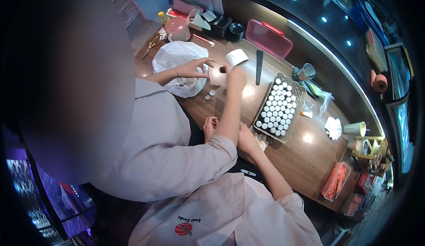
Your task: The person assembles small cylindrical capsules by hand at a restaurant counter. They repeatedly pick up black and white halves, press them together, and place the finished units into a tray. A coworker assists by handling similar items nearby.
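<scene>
My left hand (pixel 211 125) is at the table's front edge, fingers curled in, partly behind a co-worker's forearm; what it holds, if anything, is hidden. Just right of that forearm my right hand (pixel 246 139) rests by the edge, close to the basket; its fingers are mostly hidden. A wicker basket (pixel 290 133) holds many small dark bottles with white caps (pixel 276 106). The co-worker's left hand (pixel 195 68) reaches over a white plastic bag (pixel 170 53), and their right hand (pixel 237 77) is near a small dark object (pixel 222 69). Two loose white caps (pixel 212 92) lie below.
On the table (pixel 305 170) stand a label roll (pixel 237 57), a dark flat strip (pixel 259 66), a pink tray (pixel 268 40), a metal cup (pixel 306 71) and an orange-filled container (pixel 335 182). Scissors (pixel 152 42) lie far left. The co-worker's arm (pixel 230 117) crosses before me.
</scene>
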A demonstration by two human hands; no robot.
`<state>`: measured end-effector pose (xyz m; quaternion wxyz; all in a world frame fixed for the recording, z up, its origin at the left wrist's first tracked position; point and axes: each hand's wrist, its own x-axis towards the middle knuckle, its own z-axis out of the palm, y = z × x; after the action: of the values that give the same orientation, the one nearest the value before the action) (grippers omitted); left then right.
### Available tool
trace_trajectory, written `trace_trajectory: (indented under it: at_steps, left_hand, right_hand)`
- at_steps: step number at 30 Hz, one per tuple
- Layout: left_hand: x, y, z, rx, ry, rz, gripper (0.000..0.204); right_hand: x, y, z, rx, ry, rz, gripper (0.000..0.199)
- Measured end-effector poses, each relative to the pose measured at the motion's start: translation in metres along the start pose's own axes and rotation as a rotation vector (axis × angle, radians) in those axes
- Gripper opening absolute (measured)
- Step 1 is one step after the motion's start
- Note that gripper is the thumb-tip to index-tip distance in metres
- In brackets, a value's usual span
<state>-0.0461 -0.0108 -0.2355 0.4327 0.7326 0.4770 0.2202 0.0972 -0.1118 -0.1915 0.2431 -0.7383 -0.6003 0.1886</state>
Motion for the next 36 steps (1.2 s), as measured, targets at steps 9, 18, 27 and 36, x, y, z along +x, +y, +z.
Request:
trace_trajectory:
  at_steps: [9, 18, 27, 36]
  left_hand:
    - [-0.014, 0.017, 0.003, -0.011, -0.092, 0.061, 0.033]
    - [-0.033, 0.05, 0.001, 0.009, -0.195, 0.126, 0.038]
    - [-0.072, -0.085, 0.001, 0.355, -0.148, 0.393, 0.04]
    - [-0.055, -0.005, -0.014, 0.011, -0.24, 0.068, 0.026]
  right_hand:
    - [0.038, 0.017, 0.069, 0.269, 0.22, -0.072, 0.067]
    - [-0.102, -0.01, -0.005, 0.123, -0.182, 0.093, 0.042]
    - [-0.12, -0.039, -0.163, 0.639, -0.239, 0.472, 0.04]
    - [-0.096, -0.027, -0.312, 1.896, 0.604, -0.729, 0.046]
